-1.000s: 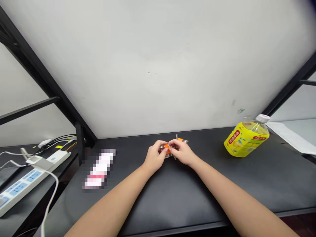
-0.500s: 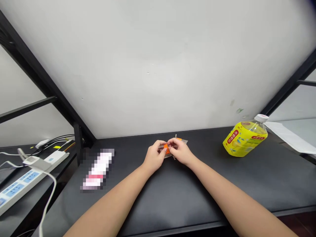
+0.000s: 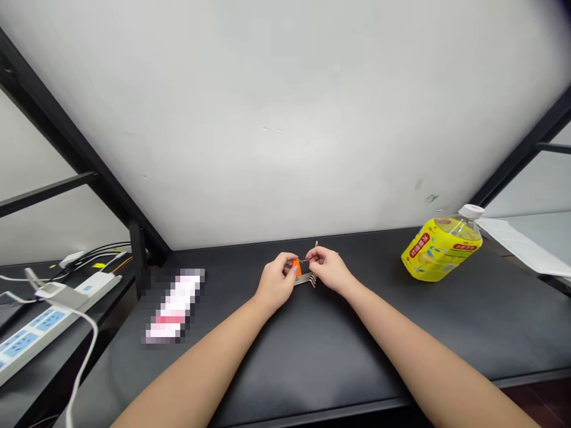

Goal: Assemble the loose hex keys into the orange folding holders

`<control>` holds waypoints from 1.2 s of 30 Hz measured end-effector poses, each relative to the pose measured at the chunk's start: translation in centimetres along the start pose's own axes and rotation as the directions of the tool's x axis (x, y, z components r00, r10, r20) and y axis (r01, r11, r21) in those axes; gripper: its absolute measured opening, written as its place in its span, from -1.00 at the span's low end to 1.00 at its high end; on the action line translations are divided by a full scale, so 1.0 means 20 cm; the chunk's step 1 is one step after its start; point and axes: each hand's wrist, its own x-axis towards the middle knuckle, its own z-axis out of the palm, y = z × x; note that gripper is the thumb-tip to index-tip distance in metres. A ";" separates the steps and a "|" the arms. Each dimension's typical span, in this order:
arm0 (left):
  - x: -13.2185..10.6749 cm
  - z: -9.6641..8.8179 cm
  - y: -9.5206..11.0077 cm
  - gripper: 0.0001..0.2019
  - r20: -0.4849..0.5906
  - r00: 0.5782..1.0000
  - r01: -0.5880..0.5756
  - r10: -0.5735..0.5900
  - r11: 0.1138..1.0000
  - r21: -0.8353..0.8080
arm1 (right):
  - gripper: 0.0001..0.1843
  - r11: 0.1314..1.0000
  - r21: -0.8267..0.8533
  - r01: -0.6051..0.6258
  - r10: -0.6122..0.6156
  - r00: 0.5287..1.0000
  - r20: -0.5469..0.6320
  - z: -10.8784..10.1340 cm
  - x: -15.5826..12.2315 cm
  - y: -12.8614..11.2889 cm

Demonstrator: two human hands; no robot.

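Note:
Close to the wall, my left hand (image 3: pixel 274 285) is closed around an orange hex key holder (image 3: pixel 297 267). Several silver hex keys (image 3: pixel 306 278) lie side by side along its near edge, their bent ends pointing right and toward me. My right hand (image 3: pixel 332 272), just to the right, pinches a thin hex key (image 3: pixel 305 260) that spans the gap to the holder's upper part. Whether its tip sits in the holder, I cannot tell. Another metal end (image 3: pixel 316 244) sticks up behind my right fingers, which hide the rest of it.
Both hands work over a black table (image 3: pixel 307 356) against a white wall (image 3: pixel 276 119). A yellow-labelled drink bottle (image 3: pixel 439 249) is at the right. At the left are a pixelated pinkish-white item (image 3: pixel 176 306) and a white power strip (image 3: pixel 40 327) with cables.
My right hand has moved slightly away from my left, opening a gap bridged by the thin hex key. The bent key ends now show; the orange piece beyond my right hand no longer does.

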 end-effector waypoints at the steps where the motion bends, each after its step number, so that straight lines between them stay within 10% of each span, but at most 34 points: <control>1: 0.00 0.00 0.00 -0.77 -0.006 1.000 0.000 0.000 1.000 0.000 | -0.78 0.999 -0.039 -0.010 0.009 1.000 -0.012 -0.02 0.00 0.00; 8: 0.01 0.00 -0.02 -0.82 -0.049 0.998 0.040 -0.041 0.999 -0.014 | -0.83 0.902 -0.428 -0.061 0.073 0.997 0.011 -0.12 0.03 -0.03; 16: 0.01 0.00 -0.01 -0.82 -0.024 0.997 0.069 -0.071 0.995 -0.077 | -0.79 0.752 -0.627 0.204 -0.028 0.960 0.278 -0.13 0.01 -0.03; 23: 0.01 0.00 -0.02 -0.81 0.031 0.998 0.058 -0.054 0.991 -0.125 | -0.70 0.797 -0.535 0.282 -0.150 0.949 0.276 -0.14 0.00 -0.03; 31: 0.00 0.01 0.00 -0.89 0.080 0.995 -0.048 0.053 0.996 -0.073 | -0.86 0.988 0.154 0.005 -0.056 0.942 0.331 -0.03 -0.04 -0.04; 36: -0.01 0.01 0.00 -0.88 0.107 0.993 -0.056 0.059 0.998 -0.025 | -0.88 0.983 0.185 -0.011 -0.039 0.964 0.263 0.02 -0.05 -0.03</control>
